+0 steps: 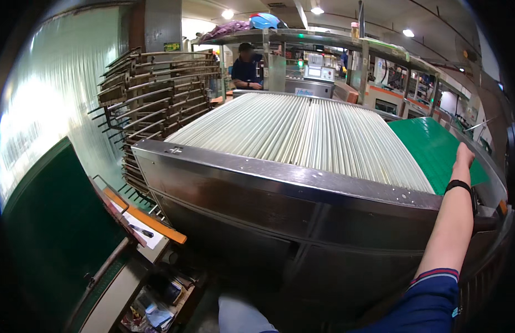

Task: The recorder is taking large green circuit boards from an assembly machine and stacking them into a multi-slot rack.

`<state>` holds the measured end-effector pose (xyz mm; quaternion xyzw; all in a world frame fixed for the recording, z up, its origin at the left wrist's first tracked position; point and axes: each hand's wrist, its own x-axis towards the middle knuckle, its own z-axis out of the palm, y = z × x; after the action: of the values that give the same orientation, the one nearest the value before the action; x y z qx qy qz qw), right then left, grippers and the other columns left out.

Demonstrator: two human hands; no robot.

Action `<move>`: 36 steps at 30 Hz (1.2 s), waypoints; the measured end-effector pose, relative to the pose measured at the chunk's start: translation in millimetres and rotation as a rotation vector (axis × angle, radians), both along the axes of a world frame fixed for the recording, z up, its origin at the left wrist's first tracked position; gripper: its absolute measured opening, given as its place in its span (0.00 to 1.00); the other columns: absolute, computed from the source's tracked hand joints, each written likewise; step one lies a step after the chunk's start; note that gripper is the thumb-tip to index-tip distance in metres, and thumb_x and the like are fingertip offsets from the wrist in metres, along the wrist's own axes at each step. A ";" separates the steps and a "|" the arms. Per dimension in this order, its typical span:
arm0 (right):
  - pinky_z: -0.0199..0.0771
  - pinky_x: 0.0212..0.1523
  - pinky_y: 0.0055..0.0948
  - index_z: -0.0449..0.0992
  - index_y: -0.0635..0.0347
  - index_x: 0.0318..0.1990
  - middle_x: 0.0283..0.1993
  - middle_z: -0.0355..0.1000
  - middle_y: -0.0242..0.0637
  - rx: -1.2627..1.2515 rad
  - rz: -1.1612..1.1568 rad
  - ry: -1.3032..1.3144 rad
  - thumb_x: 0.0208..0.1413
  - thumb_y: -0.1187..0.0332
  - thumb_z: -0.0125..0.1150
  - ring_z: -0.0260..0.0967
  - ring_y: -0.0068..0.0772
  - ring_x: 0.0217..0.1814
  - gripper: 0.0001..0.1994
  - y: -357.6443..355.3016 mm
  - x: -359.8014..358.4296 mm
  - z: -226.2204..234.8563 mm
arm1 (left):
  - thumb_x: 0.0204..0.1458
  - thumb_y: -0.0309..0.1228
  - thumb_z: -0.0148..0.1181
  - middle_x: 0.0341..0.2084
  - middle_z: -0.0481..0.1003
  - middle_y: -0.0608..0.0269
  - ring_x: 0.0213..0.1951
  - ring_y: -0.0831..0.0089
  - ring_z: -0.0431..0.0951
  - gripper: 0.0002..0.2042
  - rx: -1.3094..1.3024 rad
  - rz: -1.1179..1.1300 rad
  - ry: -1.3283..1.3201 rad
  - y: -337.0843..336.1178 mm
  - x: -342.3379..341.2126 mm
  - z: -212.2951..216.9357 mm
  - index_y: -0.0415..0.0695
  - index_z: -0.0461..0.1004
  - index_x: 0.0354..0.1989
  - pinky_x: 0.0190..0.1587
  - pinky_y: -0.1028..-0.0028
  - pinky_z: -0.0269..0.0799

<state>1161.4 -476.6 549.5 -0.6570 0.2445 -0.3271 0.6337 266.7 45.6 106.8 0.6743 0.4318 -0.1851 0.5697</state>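
Note:
My right arm reaches out along the right side. At its end my right hand (464, 156) is closed on the right edge of a flat, glossy green panel (426, 145); the fingertips are hard to make out. The panel sits tilted along the right end of a conveyor bed of pale, closely spaced rollers (302, 130), partly behind my forearm. A wide steel frame (279, 176) forms the near edge of the bed. My left hand is out of view.
A metal rack with many prongs (157, 100) stands left. Nearer are a dark green board (52, 238), an orange-edged ledge (152, 216) with paper and pen, and a cluttered shelf (157, 305). Another person (248, 69) stands at the far side, near a control box (318, 72).

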 end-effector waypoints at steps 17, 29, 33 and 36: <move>0.69 0.59 0.43 0.68 0.71 0.55 0.54 0.71 0.50 0.348 0.097 -0.388 0.47 0.65 0.60 0.69 0.47 0.57 0.28 17.9 -72.3 -34.5 | 0.62 0.51 0.49 0.18 0.73 0.62 0.21 0.73 0.72 0.25 -0.025 -0.107 0.067 17.7 39.0 11.1 0.41 0.76 0.26 0.27 0.70 0.69; 0.69 0.37 0.34 0.78 0.72 0.42 0.35 0.76 0.37 0.043 0.220 -0.722 0.54 0.58 0.66 0.69 0.28 0.35 0.20 79.5 -83.4 12.0 | 0.62 0.53 0.49 0.16 0.72 0.61 0.19 0.72 0.70 0.27 -0.014 -0.272 0.084 32.6 87.7 18.9 0.40 0.74 0.23 0.26 0.70 0.68; 0.70 0.38 0.32 0.79 0.68 0.42 0.36 0.75 0.36 0.033 0.173 -0.768 0.55 0.58 0.67 0.69 0.28 0.36 0.18 133.9 -154.0 46.3 | 0.62 0.53 0.49 0.15 0.72 0.61 0.19 0.72 0.70 0.27 -0.008 -0.267 0.077 27.3 84.9 21.2 0.40 0.74 0.22 0.25 0.70 0.68; 0.73 0.44 0.31 0.78 0.65 0.44 0.40 0.75 0.36 0.195 0.286 -0.937 0.56 0.58 0.67 0.69 0.28 0.38 0.18 155.0 -194.7 70.1 | 0.62 0.54 0.49 0.15 0.71 0.61 0.18 0.72 0.70 0.28 -0.014 -0.255 0.066 20.9 75.6 18.8 0.40 0.74 0.22 0.25 0.70 0.68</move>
<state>966.7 -321.7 619.6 -0.4042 -0.1295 -0.4727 0.7723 342.3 66.5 125.5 0.7135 0.3596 -0.2811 0.5316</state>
